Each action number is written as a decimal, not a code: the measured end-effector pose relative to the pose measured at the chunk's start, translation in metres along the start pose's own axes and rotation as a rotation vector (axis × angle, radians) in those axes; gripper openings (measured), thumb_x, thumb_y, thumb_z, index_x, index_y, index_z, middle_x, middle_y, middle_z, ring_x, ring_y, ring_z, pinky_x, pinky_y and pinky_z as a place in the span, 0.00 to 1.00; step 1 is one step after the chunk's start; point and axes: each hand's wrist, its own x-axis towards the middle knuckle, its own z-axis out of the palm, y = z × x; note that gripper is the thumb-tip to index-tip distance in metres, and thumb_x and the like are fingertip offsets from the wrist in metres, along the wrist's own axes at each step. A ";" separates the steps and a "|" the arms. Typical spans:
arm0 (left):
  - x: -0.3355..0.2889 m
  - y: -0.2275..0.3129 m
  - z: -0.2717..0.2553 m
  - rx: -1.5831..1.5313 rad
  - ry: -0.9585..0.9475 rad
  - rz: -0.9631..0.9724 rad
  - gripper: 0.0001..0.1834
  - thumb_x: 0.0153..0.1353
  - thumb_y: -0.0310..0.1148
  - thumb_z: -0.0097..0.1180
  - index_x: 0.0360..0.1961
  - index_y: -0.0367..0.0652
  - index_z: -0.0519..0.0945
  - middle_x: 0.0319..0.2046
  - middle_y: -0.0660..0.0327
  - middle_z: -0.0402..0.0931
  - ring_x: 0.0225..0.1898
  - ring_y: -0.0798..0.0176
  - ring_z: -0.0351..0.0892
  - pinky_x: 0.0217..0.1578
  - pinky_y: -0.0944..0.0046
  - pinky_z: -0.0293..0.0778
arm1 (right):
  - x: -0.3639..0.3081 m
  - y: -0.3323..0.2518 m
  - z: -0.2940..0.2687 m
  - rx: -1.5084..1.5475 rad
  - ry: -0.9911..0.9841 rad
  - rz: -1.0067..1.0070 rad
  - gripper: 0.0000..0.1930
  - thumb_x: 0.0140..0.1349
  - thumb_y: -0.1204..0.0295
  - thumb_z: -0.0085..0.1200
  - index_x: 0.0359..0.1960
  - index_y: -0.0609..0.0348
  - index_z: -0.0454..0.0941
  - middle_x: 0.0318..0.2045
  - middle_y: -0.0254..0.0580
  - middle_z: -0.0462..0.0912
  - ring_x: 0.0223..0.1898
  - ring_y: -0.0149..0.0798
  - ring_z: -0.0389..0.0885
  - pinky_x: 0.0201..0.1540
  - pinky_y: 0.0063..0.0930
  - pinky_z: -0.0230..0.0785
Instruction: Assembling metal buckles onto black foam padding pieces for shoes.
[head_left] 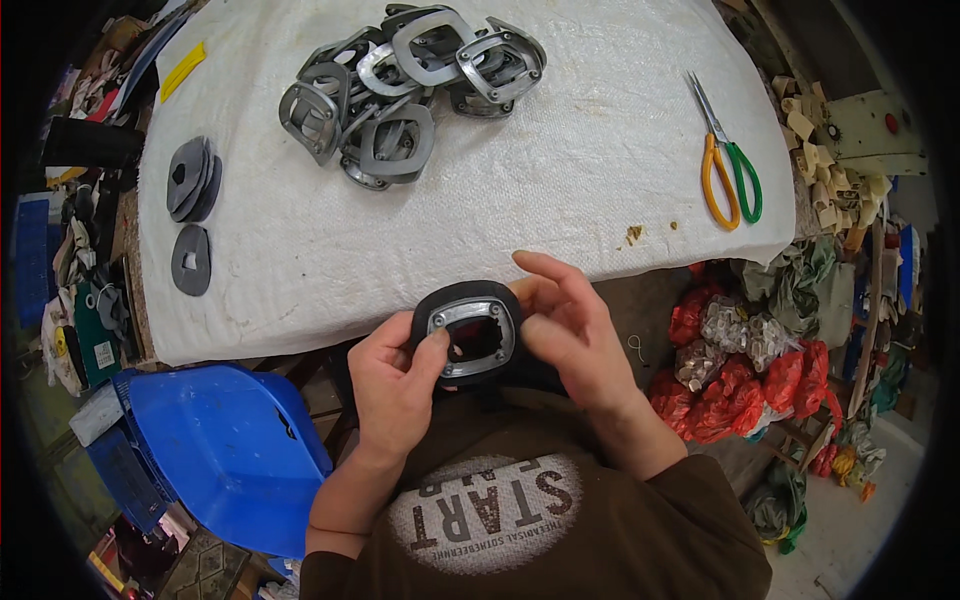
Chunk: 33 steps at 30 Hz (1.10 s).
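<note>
At the table's near edge, my left hand (397, 377) is closed on a metal frame (501, 350). The frame is rounded and silver, with small round fittings at its corners and a wide opening in its middle. Around its rim shows a dark grey pad (437, 300). My left thumb presses on the frame's left side; the other left fingers are mostly hidden beneath. My right hand (578, 338) is at the right edge of the pad, index finger raised and thumb apart from it. Whether the right fingertips touch the pad is hard to see.
Beyond my hands lies a pile of similar grey frames (400, 140). Dark pads (191, 262) with holes lie at left on the white-covered table (560, 190). Scissors (722, 150) with orange and green handles rest at right. A blue tub (210, 430) and red bags (715, 400) flank me.
</note>
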 end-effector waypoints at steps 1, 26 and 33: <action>0.000 0.000 0.002 0.001 0.000 0.001 0.06 0.57 0.24 0.49 0.33 0.31 0.76 0.24 0.65 0.73 0.23 0.78 0.68 0.22 0.77 0.66 | -0.001 -0.002 0.001 -0.272 0.016 -0.061 0.29 0.53 0.70 0.57 0.57 0.62 0.60 0.40 0.40 0.75 0.41 0.31 0.72 0.45 0.27 0.64; 0.003 0.002 -0.004 0.042 0.146 0.207 0.04 0.56 0.22 0.50 0.32 0.31 0.75 0.26 0.64 0.74 0.26 0.78 0.68 0.27 0.78 0.64 | 0.007 -0.006 -0.009 -0.226 0.092 -0.322 0.24 0.57 0.86 0.42 0.56 0.61 0.59 0.38 0.41 0.73 0.37 0.29 0.71 0.43 0.23 0.66; 0.000 0.004 0.005 0.084 0.087 0.189 0.05 0.55 0.21 0.51 0.33 0.31 0.75 0.25 0.64 0.74 0.26 0.78 0.68 0.27 0.77 0.65 | 0.007 -0.014 0.009 -0.548 -0.009 0.056 0.34 0.50 0.83 0.56 0.60 0.60 0.54 0.36 0.40 0.74 0.37 0.29 0.74 0.43 0.22 0.68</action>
